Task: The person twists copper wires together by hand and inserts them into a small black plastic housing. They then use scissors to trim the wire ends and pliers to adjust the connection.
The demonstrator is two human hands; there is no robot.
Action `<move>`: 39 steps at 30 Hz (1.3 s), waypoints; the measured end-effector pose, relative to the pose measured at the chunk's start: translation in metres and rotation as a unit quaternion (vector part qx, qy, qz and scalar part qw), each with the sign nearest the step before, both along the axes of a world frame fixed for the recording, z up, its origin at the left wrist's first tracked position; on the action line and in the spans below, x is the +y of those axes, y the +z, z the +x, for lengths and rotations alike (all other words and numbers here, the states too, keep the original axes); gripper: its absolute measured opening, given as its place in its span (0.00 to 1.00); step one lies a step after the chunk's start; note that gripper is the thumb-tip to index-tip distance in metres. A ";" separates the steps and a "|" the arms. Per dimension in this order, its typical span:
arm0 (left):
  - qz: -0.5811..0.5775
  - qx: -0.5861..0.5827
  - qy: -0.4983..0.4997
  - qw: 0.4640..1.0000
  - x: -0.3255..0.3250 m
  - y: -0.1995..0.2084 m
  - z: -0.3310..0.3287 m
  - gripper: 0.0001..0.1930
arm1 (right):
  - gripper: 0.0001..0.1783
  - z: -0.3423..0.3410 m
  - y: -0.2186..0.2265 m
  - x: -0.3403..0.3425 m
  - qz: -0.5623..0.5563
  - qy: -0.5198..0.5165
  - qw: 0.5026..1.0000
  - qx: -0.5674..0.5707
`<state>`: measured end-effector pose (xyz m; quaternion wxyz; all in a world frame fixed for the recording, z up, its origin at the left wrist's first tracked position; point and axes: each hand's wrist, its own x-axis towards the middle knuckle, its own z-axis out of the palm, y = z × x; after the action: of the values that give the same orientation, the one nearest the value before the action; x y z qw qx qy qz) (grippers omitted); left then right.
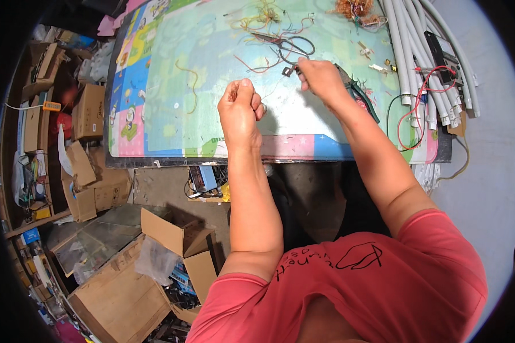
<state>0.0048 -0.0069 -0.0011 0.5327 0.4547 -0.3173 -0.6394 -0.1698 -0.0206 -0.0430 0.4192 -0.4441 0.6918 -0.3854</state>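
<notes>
My left hand is closed over the mat, thumb pressed on curled fingers. A thin wire runs from it toward my right hand. The fingers of that hand are pinched together at a small dark part with an opening in it. Just beyond lie black-handled scissors, blades pointing left. Dark-handled pliers rest beside my right wrist, partly hidden by it. Short red wires lie on the mat between the scissors and my left hand.
A colourful mat covers the table. Tangled yellow wires and a copper wire bundle are at the far side. White tubes, a black device and red leads lie right. Cardboard boxes crowd the left floor.
</notes>
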 end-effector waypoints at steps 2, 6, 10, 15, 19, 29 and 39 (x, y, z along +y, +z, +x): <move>0.032 0.004 0.006 0.999 -0.001 -0.002 0.002 0.11 | 0.19 -0.001 0.011 0.000 0.027 -0.039 0.966 -0.254; 0.072 0.013 0.030 0.997 -0.004 -0.003 0.002 0.11 | 0.19 0.003 0.023 0.003 0.038 -0.063 0.844 -0.531; 0.069 0.023 0.066 0.995 -0.005 -0.003 0.003 0.10 | 0.20 -0.011 0.020 0.013 0.006 0.192 0.789 -0.583; -0.040 -0.104 0.164 0.980 -0.007 -0.007 0.007 0.10 | 0.25 -0.007 0.042 0.030 0.106 0.400 0.863 -0.290; -0.092 -0.075 0.229 0.966 -0.012 -0.004 0.016 0.09 | 0.25 0.008 0.044 0.033 0.121 0.433 0.890 -0.070; 0.017 0.000 -0.002 1.000 -0.008 -0.008 0.023 0.09 | 0.21 0.003 0.004 0.011 -0.047 0.197 0.956 0.211; -0.054 -0.316 -0.128 0.938 -0.001 -0.009 -0.004 0.08 | 0.26 -0.004 0.016 0.013 -0.036 0.140 0.989 -0.040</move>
<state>0.0013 -0.0075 -0.0101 0.3424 0.5601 -0.5586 -0.5071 -0.1734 -0.0077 -0.0273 0.4800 -0.5356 0.5914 -0.3647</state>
